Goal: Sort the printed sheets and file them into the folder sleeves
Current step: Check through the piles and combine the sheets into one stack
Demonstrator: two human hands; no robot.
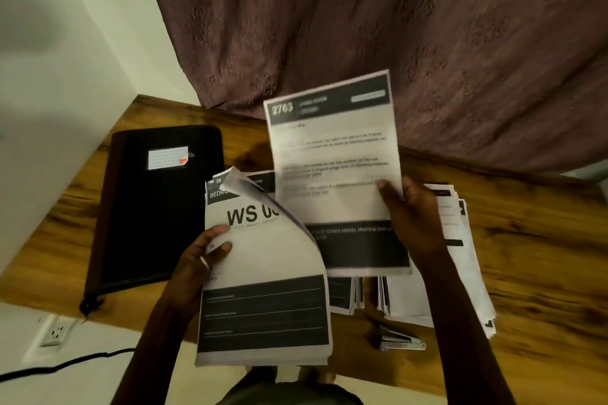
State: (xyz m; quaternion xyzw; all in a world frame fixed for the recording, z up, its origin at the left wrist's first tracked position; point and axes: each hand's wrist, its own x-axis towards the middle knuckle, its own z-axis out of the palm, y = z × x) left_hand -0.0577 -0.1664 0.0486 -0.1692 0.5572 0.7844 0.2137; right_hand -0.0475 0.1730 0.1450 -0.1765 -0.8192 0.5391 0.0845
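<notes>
- a person stands at a wooden table (543, 256), seen from above, sorting printed pages.
- the left hand (204, 260) grips a held stack (266, 273) by its left edge. the thumb lies curled across the top page, which is headed "ws 0…". the top page's upper corner curls forward.
- the right hand (414, 217) pinches a single sheet (332, 154) headed "2703", thumb pressed on its front near the right edge. the sheet is raised, just right of the stack and overlapping it.
- a black folder (158, 207) lies shut on the table to the left, well apart from both hands. nothing is filed yet, as far as i can judge.
- more sheets lie in a loose pile (467, 256) on the table under the right arm, with a stapler (399, 340) near the front edge.
- to do this step well: read each heading before placing the sheet, keep like codes together, and hold the lone page by its edge so it does not crease. the folder will need opening first.
- hard to make out: body text on every page is blurred. the fingers behind the paper are hidden on both hands. the folder's sleeves cannot be seen, and the label on its cover is unreadable.
</notes>
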